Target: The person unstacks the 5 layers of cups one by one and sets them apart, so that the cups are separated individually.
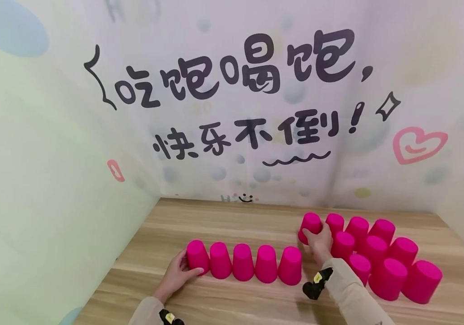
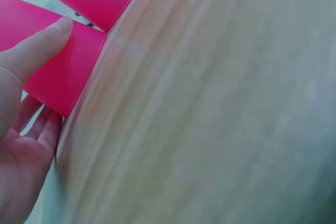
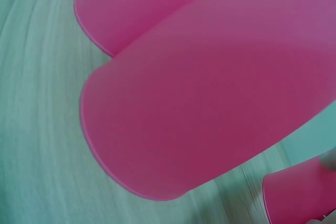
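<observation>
Upside-down bright pink cups stand on the wooden table. Several form a straight row in the middle, and my left hand (image 1: 176, 275) holds the leftmost cup (image 1: 197, 255) of that row. In the left wrist view the thumb (image 2: 44, 45) lies across this cup's side, with the other fingers partly hidden on its far side. At the back, my right hand (image 1: 320, 241) grips another cup (image 1: 311, 222) at the left edge of a larger group. The right wrist view shows that cup (image 3: 294, 192) in its lower right corner, with only fingertips visible on it.
The larger group, including a front-right cup (image 1: 422, 282), stands close beside my right forearm. A nearby cup (image 3: 210, 98) fills most of the right wrist view. Behind the wooden table (image 1: 215, 307) rises a printed backdrop (image 1: 232, 104); a pale side wall (image 1: 53, 203) borders the left.
</observation>
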`<state>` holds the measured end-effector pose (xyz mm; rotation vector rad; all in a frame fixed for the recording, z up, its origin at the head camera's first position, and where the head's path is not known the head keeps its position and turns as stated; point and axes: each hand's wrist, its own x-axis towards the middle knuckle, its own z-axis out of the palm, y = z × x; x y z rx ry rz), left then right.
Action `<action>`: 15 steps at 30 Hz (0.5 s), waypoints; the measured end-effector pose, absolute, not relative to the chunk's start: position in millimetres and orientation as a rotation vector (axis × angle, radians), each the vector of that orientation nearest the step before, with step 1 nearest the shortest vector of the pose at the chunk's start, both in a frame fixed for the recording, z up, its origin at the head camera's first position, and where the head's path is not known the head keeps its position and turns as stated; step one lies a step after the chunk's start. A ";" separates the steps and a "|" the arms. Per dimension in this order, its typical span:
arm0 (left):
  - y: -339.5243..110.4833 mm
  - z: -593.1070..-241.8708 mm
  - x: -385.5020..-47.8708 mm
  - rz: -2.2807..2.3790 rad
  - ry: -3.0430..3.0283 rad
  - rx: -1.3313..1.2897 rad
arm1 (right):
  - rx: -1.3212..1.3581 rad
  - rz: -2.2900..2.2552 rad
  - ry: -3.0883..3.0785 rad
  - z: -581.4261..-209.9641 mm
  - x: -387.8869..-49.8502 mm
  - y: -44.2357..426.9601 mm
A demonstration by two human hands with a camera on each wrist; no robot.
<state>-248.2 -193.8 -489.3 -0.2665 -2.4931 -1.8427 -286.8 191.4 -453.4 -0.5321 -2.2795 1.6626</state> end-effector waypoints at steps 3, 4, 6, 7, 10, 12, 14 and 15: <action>-190.6 -479.3 -241.4 -1.843 -2.498 -0.273 | -0.541 1.662 -2.279 -457.8 -285.6 193.0; -190.6 -479.6 -241.1 -1.840 -2.501 -0.276 | -0.543 1.661 -2.277 -458.8 -284.9 193.2; -190.7 -481.0 -241.3 -1.830 -2.510 -0.277 | -0.546 1.661 -2.275 -460.1 -283.7 193.5; -190.8 -482.0 -241.8 -1.820 -2.515 -0.277 | -0.546 1.662 -2.274 -460.1 -283.4 193.6; -193.8 -492.9 -248.4 -1.806 -2.513 -0.273 | -0.532 1.661 -2.278 -457.2 -283.1 193.8; -194.0 -492.9 -248.9 -1.800 -2.512 -0.266 | -0.520 1.664 -2.282 -453.5 -284.3 193.8; -194.7 -492.6 -249.5 -1.803 -2.506 -0.265 | -0.507 1.659 -2.291 -448.5 -286.2 193.7; -195.3 -492.3 -249.8 -1.805 -2.503 -0.256 | -0.500 1.653 -2.296 -445.6 -287.5 193.4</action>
